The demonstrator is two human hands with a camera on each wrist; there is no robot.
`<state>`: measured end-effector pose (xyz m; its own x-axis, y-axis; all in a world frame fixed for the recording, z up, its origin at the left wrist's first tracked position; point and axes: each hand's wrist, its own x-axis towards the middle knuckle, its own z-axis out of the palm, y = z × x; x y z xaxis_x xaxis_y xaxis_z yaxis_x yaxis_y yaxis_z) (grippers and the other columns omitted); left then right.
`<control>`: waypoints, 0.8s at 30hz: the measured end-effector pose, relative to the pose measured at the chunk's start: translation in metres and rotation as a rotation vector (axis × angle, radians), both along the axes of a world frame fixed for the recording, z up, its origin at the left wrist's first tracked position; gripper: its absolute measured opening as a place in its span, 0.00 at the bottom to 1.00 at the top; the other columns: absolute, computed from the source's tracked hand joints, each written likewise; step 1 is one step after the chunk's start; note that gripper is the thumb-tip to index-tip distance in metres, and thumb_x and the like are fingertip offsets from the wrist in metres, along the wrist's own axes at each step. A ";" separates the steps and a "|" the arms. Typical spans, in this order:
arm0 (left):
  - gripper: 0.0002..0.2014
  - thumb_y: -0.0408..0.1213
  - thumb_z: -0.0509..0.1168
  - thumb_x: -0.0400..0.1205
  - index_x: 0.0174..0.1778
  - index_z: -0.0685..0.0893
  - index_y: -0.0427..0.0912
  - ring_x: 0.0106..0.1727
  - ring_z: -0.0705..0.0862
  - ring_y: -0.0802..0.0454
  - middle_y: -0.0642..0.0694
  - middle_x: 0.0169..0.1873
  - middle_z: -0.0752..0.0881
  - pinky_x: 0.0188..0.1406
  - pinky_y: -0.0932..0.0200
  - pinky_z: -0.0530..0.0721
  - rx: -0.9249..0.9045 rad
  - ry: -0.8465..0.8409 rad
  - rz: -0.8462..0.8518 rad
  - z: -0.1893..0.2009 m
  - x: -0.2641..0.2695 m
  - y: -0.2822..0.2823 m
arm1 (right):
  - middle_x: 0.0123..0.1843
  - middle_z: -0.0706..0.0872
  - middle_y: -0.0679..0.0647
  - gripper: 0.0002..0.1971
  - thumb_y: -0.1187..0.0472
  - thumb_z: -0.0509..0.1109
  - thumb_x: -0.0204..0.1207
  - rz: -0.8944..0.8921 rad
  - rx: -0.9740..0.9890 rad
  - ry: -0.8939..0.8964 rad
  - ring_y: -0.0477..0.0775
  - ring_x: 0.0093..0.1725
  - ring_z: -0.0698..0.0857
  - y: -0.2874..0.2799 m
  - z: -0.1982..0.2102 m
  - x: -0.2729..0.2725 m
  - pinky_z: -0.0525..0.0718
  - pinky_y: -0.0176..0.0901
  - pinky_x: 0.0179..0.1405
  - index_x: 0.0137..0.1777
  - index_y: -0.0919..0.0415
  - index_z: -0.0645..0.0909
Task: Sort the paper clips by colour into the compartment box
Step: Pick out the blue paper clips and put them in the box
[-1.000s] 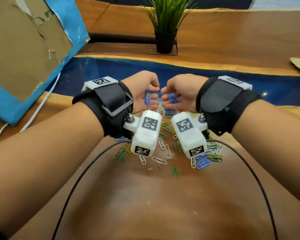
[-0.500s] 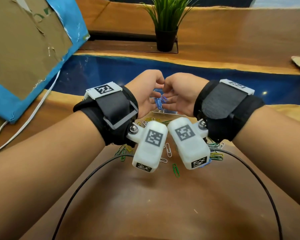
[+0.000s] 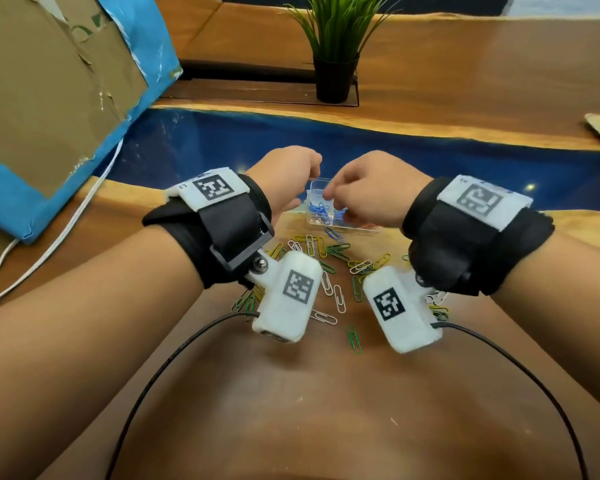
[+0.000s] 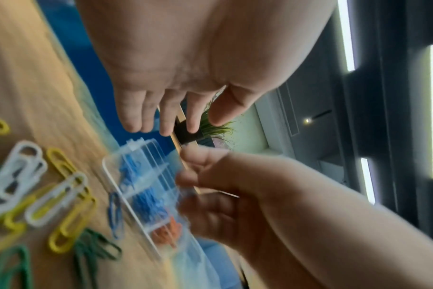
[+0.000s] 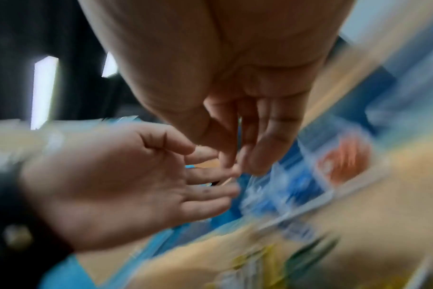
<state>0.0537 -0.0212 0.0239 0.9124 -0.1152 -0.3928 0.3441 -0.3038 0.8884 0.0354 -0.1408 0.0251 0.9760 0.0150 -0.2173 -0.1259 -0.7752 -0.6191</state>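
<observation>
The clear compartment box point(image 3: 313, 204) point(image 4: 106, 166) sits on the table beyond my hands. It holds blue clips point(image 3: 321, 211) point(image 4: 146, 203) in two compartments and orange ones point(image 4: 166, 232) point(image 5: 344, 162) in another. My left hand point(image 3: 302, 174) point(image 4: 171, 125) hovers at the box's left end with straight fingers and holds nothing. My right hand point(image 3: 329, 194) point(image 5: 231, 164) is over the box, thumb and fingertips pressed together; blur hides whether a clip is between them. Loose yellow point(image 3: 321, 245), white point(image 3: 340, 299) and green clips point(image 3: 354, 339) lie nearer me, and one blue clip point(image 3: 333, 233) lies beside the box.
A potted plant point(image 3: 335, 46) stands at the back. A cardboard box with blue covering point(image 3: 49, 98) fills the left, with a white cable point(image 3: 59, 233) beside it. Black cables point(image 3: 174, 355) run from the wrist cameras across the near table. A blue strip point(image 3: 222, 140) crosses the tabletop.
Both hands came down from holding blue clips between them in the air to the box. The bunch of blue clips is no longer seen between the hands. The hands have drawn slightly apart.
</observation>
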 end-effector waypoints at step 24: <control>0.04 0.38 0.66 0.77 0.40 0.86 0.45 0.28 0.84 0.50 0.47 0.28 0.87 0.46 0.57 0.86 0.867 -0.219 -0.424 -0.013 -0.010 0.055 | 0.38 0.81 0.56 0.10 0.58 0.67 0.77 0.186 -0.535 -0.105 0.57 0.37 0.79 0.018 0.004 0.010 0.74 0.40 0.29 0.49 0.64 0.85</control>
